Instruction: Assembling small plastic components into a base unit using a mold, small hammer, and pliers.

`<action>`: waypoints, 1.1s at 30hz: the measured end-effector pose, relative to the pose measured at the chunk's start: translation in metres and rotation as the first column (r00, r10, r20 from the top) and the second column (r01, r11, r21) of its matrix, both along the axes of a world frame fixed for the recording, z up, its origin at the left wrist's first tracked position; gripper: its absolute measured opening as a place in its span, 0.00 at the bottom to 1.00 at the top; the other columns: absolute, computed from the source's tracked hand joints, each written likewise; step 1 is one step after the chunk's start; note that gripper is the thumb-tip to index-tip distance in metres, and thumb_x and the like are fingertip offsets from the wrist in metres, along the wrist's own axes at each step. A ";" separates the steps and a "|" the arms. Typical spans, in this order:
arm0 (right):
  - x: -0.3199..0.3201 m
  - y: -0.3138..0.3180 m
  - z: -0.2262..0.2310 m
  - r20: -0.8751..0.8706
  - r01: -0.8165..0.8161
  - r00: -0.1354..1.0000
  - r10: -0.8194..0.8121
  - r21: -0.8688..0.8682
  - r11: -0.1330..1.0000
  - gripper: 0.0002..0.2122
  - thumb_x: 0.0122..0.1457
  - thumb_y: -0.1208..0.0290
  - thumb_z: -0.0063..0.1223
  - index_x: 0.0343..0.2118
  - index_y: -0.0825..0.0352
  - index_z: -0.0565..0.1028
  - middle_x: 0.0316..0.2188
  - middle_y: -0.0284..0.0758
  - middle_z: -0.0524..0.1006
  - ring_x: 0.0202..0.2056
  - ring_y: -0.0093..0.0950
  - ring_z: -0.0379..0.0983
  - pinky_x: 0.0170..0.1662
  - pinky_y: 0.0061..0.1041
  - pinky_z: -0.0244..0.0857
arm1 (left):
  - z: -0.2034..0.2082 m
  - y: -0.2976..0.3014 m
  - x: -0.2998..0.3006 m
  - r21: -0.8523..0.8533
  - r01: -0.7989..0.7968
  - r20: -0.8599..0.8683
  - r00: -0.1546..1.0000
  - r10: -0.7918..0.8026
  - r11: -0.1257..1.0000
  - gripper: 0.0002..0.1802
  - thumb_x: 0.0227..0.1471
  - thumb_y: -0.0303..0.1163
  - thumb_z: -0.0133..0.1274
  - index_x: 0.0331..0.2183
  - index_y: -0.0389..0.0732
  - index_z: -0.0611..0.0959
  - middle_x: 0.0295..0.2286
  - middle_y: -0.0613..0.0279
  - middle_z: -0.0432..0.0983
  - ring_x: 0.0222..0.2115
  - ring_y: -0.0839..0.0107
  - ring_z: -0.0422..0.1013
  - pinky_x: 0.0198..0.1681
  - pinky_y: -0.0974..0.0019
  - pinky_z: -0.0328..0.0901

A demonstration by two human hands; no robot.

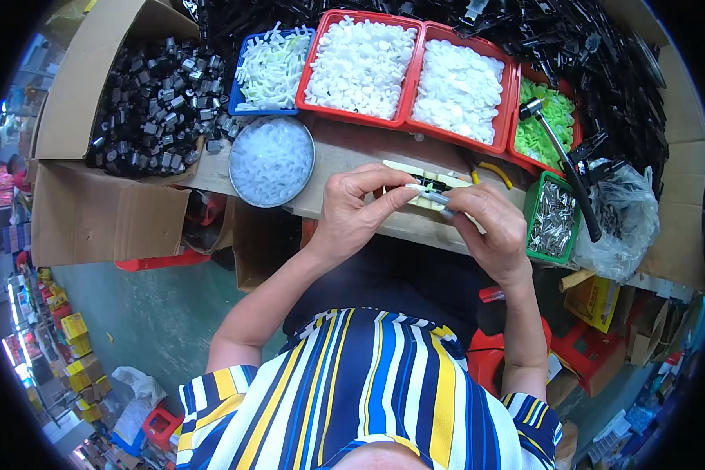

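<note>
Over the near edge of the bench my two hands meet, fingertips almost touching. My left hand (351, 211) is closed, thumb and forefinger pinching a small white plastic part (417, 187). Opposite it, my right hand (489, 223) grips a short grey cylindrical piece (436, 197), its near end against or very close to the white part. A bit of light green shows where the two pieces meet. Just beneath the fingers lies a cream-coloured block fixture (402, 168), partly covered by my hands. Yellow-handled pliers (495, 174) rest beside it, behind my right hand.
Red trays (406, 121) of white plastic parts line the back, beside a blue tray (235, 98) and a round bowl (312, 168) of translucent pieces. At right are a hammer (560, 153), a green tray (534, 204) of metal pins and a plastic bag (630, 223). Cartons (78, 211) flank the bench (337, 149).
</note>
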State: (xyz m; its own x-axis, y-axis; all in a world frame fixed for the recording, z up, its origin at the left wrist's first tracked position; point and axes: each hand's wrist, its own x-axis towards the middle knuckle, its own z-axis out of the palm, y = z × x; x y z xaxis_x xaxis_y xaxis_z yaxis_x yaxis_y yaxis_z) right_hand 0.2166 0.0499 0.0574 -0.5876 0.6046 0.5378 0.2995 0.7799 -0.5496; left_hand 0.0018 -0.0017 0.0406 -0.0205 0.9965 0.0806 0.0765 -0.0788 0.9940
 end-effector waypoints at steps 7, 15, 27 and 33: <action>0.005 0.003 0.008 0.057 -0.024 0.998 0.038 -0.221 0.975 0.11 0.46 0.76 0.66 0.33 0.69 0.76 0.31 0.38 0.78 0.34 0.36 0.75 0.40 0.33 0.68 | -0.005 0.005 0.000 0.033 0.053 -0.124 0.991 -0.048 0.998 0.11 0.48 0.25 0.63 0.37 0.35 0.86 0.33 0.57 0.80 0.32 0.74 0.74 0.33 0.71 0.67; 0.024 0.007 0.007 0.267 0.175 0.958 -0.105 -0.254 0.951 0.13 0.49 0.77 0.65 0.37 0.70 0.76 0.31 0.38 0.77 0.35 0.34 0.74 0.39 0.30 0.68 | -0.020 0.018 0.006 0.345 0.091 -0.517 0.849 0.108 0.934 0.16 0.40 0.26 0.66 0.36 0.35 0.84 0.33 0.55 0.77 0.37 0.60 0.70 0.38 0.62 0.67; 0.027 0.016 0.003 0.331 0.039 0.943 0.027 -0.192 0.981 0.10 0.50 0.74 0.62 0.34 0.68 0.74 0.27 0.38 0.75 0.33 0.37 0.69 0.38 0.35 0.63 | -0.022 0.029 0.020 0.373 0.172 -0.596 0.797 0.094 0.912 0.14 0.39 0.25 0.66 0.33 0.35 0.83 0.32 0.56 0.75 0.37 0.59 0.68 0.39 0.60 0.66; 0.027 0.018 0.002 0.331 0.037 0.943 0.035 -0.207 0.978 0.10 0.50 0.73 0.62 0.34 0.68 0.74 0.27 0.38 0.75 0.34 0.37 0.69 0.39 0.36 0.63 | -0.024 0.032 0.020 0.364 0.180 -0.599 0.796 0.082 0.914 0.13 0.39 0.25 0.65 0.33 0.35 0.84 0.31 0.56 0.75 0.36 0.59 0.68 0.39 0.60 0.66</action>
